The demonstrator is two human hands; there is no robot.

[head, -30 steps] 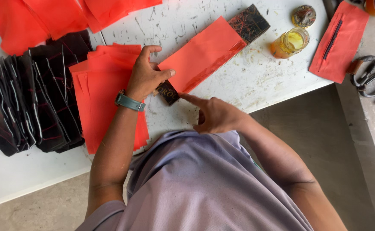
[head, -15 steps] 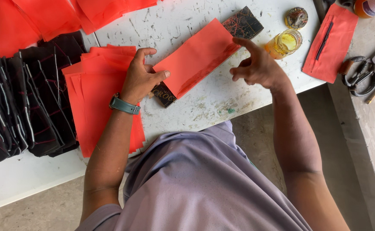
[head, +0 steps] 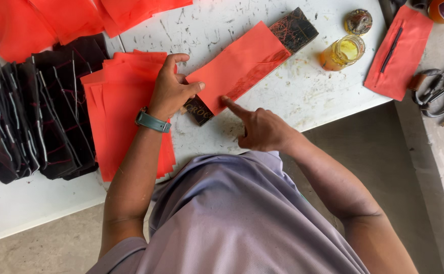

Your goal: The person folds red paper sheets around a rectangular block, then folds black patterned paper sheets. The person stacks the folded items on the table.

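Observation:
A red paper sheet (head: 242,65) lies across a long dark board (head: 295,28) on the white table (head: 303,96). My left hand (head: 170,90) presses down the sheet's left end, thumb on the paper. My right hand (head: 260,127) has its index finger stretched out, the tip touching the sheet's lower edge near the board's near end (head: 197,110); the other fingers are curled. Neither hand holds anything.
A stack of red sheets (head: 120,111) lies under my left wrist, with folded black pieces (head: 34,111) further left and more red paper (head: 69,15) at the back. A jar of yellow liquid (head: 342,52), its lid (head: 359,21), a red sheet with a dark stick (head: 395,48) and scissors (head: 437,94) sit right.
My right hand went out toward the jar half a second ago and has come back, its index finger now on the sheet's lower edge. My left hand stayed on the sheet.

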